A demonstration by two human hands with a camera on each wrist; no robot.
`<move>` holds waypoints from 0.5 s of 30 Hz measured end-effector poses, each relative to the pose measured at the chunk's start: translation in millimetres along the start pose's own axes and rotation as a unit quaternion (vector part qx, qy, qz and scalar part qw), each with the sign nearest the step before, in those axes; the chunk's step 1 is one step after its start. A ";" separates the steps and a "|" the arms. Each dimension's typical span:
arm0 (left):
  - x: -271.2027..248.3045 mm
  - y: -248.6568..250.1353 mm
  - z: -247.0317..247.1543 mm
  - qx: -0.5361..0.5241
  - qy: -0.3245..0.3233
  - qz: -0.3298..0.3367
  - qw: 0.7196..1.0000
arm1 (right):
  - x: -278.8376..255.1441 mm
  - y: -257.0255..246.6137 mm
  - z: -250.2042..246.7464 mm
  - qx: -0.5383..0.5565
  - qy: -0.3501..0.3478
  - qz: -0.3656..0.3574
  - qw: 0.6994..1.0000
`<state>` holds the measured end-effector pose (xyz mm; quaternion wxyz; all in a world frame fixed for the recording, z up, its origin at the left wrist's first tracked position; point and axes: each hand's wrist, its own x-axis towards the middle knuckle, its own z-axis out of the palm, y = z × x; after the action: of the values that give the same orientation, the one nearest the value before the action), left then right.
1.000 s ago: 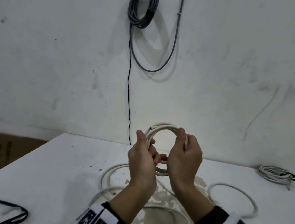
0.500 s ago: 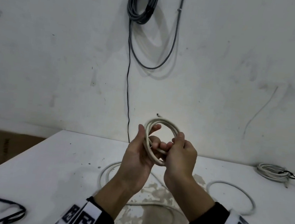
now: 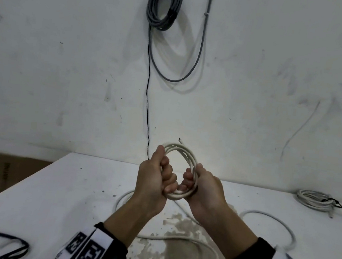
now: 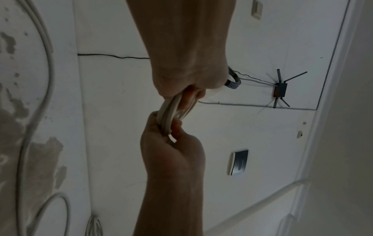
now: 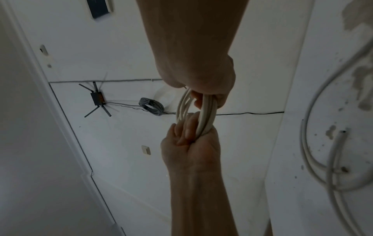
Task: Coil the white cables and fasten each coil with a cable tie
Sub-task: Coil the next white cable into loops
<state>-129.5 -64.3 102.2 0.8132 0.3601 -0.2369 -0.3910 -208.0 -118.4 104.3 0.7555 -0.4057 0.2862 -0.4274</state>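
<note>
While a small coil of white cable [image 3: 181, 154] is held upright above the tabletop [image 3: 55, 197], it is gripped on both sides: the left hand [image 3: 152, 182] is curled round its left arc, with the thumb lying along the top, and the right hand [image 3: 204, 188] is closed round its lower right arc. One short cable end [image 3: 181, 140] is seen sticking up from the top of the coil. Loose white cable [image 3: 200, 258] is spread in wide loops on the tabletop beneath the forearms. A tied white coil [image 3: 315, 200] is seen far right near the wall, well apart from the hands, and black cable ties [image 3: 9, 247] lie at the near left edge. A grey cable bundle [image 3: 165, 5] is hung on the wall above.
</note>
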 end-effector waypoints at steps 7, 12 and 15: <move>7.0 18.0 -12.8 0.026 -0.007 -0.116 0.993 | -13.4 0.6 2.4 -0.116 -0.040 -0.093 0.988; 4.1 13.2 -19.2 0.097 -0.011 -0.048 0.994 | -16.3 6.5 4.9 -0.204 -0.036 -0.147 0.967; -1.2 14.1 -28.9 0.139 -0.066 -0.005 0.988 | -13.8 6.6 2.3 -0.211 -0.028 -0.168 0.963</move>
<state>-104.4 -45.7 94.7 0.7356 0.4446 -0.3402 -0.3814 -210.0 -103.4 101.0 0.5780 -0.6099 0.2759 -0.4667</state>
